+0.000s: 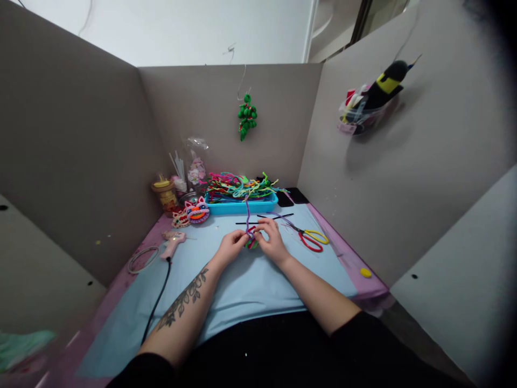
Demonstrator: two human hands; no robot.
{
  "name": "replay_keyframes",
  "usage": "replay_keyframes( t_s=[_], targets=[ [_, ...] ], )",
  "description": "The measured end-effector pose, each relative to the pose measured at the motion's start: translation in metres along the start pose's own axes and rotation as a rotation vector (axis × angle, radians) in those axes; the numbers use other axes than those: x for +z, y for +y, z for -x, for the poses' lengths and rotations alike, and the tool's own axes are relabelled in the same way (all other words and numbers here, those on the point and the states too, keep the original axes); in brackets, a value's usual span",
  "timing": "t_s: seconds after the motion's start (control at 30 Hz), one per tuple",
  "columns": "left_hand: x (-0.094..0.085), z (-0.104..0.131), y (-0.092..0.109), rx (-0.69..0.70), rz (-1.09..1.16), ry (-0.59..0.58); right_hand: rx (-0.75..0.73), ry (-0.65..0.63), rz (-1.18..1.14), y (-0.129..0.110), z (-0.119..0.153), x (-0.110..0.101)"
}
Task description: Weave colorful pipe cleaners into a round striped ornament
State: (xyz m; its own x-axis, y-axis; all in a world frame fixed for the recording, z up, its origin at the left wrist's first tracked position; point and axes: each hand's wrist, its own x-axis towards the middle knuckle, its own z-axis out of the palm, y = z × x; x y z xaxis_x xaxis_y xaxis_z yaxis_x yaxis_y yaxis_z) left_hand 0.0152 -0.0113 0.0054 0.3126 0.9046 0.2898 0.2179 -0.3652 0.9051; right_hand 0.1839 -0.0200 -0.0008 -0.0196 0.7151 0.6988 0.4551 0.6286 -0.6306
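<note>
Here the bench is seen spread with blue cloth, and its far edge is taken up by the tray, heaped with fuzzy stems. The glue gun is laid near the left edge, its cord trailed toward the near left corner; the scissors are set toward the right edge, handles spread, tips pointed at the black stems just beyond the hands.

And now to the centre! In the middle of the bench, well in from every edge, the small red-and-green piece is held between two hands. By the left hand it is gripped low — thumb and fingertips together, clamped at its left side. By the right hand it is pinched at the opposite side, thumb and forefinger curled in on it. Which strand lies under each tip cannot be told; the fingers cover it.

Up from the grip the purple stem is stood, nearly upright, its free end pointed at the tray. For a tidy job, its foot is best pinned firmly on the left, with any bending done close to the piece — snug, never crushed — and the free length should be kept clear of the black stems.
</note>
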Motion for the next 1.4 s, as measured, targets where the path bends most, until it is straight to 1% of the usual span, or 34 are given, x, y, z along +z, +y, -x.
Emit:
replay_keyframes(
  t_s=[0.07,0.17,0.33,0.43,0.57,0.7,0.77,0.83,0.9,1.03,1.13,1.27,1.4],
  targets=[
    [0.0,-0.001,0.001,-0.005,0.063,0.02,-0.044,-0.032,0.04,-0.004,0.001,-0.001],
    [0.002,-0.001,0.001,0.004,0.115,0.03,-0.063,-0.047,0.068,-0.006,0.001,0.0],
    [0.005,0.002,0.002,0.006,-0.001,0.056,-0.036,-0.021,0.091,-0.003,0.001,0.004],
    [0.008,0.004,0.004,0.023,-0.037,0.059,0.006,-0.032,0.113,0.0,0.001,0.007],
    [0.009,0.005,0.004,0.096,-0.114,0.075,0.095,-0.023,0.106,0.005,0.0,0.011],
    [0.009,0.004,0.001,0.151,-0.157,0.106,0.212,-0.007,0.041,0.013,-0.001,0.014],
    [0.008,0.003,0.0,0.155,-0.15,0.107,0.23,-0.005,-0.014,0.016,-0.001,0.015],
    [0.008,0.002,-0.001,0.126,-0.102,0.099,0.216,-0.013,-0.075,0.018,-0.001,0.015],
    [0.007,0.0,-0.001,0.072,-0.007,0.095,0.182,-0.039,-0.11,0.017,-0.001,0.013],
    [0.004,-0.002,-0.002,-0.059,0.214,0.121,0.115,-0.105,-0.11,0.012,-0.001,0.008],
    [0.003,-0.002,-0.002,-0.111,0.337,0.125,0.088,-0.142,-0.118,0.01,-0.001,0.007],
    [0.003,-0.003,-0.003,-0.141,0.415,0.105,0.126,-0.107,-0.149,0.009,-0.002,0.007],
    [0.003,-0.002,-0.002,-0.129,0.412,0.088,0.183,-0.075,-0.191,0.005,-0.002,0.008]
  ],
)
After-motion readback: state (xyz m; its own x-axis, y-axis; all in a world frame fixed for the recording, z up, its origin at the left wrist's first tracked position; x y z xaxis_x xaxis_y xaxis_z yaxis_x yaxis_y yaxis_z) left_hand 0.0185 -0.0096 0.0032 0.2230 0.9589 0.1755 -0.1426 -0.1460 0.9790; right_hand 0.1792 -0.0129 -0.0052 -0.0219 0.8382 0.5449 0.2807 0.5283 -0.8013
